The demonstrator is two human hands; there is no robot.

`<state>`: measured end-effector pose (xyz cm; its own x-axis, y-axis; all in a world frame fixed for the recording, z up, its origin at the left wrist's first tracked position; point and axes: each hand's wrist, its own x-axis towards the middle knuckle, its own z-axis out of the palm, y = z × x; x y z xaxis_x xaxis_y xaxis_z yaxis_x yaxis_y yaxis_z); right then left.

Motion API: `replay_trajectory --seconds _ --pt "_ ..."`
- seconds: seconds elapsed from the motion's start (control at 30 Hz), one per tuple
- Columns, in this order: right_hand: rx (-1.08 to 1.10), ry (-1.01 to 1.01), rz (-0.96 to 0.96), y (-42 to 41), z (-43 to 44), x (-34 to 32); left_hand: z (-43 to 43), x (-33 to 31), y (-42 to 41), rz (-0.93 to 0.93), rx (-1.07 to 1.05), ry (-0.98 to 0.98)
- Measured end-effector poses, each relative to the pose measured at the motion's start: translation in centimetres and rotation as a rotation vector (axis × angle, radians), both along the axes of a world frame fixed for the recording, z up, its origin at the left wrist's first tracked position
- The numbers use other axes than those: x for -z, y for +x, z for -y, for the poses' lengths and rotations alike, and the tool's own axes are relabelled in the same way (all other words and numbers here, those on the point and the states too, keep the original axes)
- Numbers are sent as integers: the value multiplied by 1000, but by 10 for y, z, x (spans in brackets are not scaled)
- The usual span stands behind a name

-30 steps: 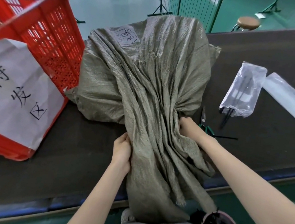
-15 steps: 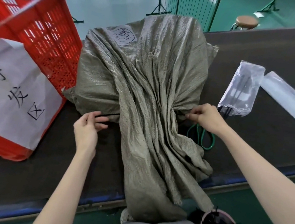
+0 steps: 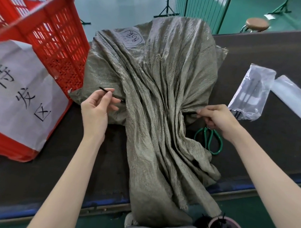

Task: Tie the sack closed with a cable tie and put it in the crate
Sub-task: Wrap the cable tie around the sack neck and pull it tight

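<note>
Head view, left to right: the red crate stands at the left end of the tabletop, tilted in the frame, with a white paper sign across its near side. Just beside it lies the grey-green sack, its loose mouth trailing over the near edge toward me.

My left hand pinches one black end of the cable tie between thumb and fingertips, left of the gathered neck. My right hand pinches the other end where it comes out of the folds on the right. The tie seems to run behind the bunched cloth; I cannot see that stretch.

What worries me: the neck is only loosely gathered, so the pleats may spread and the tie could slide down or catch only part of the cloth. If either pinch slips, that end will vanish back under the fabric. I also judge that threading the tip into the head will be fiddly with both ends held this far apart. The green-handled scissors lie just under my right hand, partly beneath the sack, and could snag the weave.
</note>
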<state>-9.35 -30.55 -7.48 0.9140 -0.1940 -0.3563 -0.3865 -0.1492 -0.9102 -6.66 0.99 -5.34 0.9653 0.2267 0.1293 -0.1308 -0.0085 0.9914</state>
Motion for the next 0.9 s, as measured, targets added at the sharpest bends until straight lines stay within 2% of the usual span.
replay_trajectory --seconds 0.27,0.57,0.7,0.9 --pt "224 243 223 4 -21 -9 20 14 1 35 -19 203" --pt "264 274 479 11 -43 -39 26 -9 12 94 -35 214" --pt "268 273 518 21 -49 -47 26 -22 21 221 -148 433" --pt "258 255 538 37 -58 -56 39 -40 42 298 -111 482"
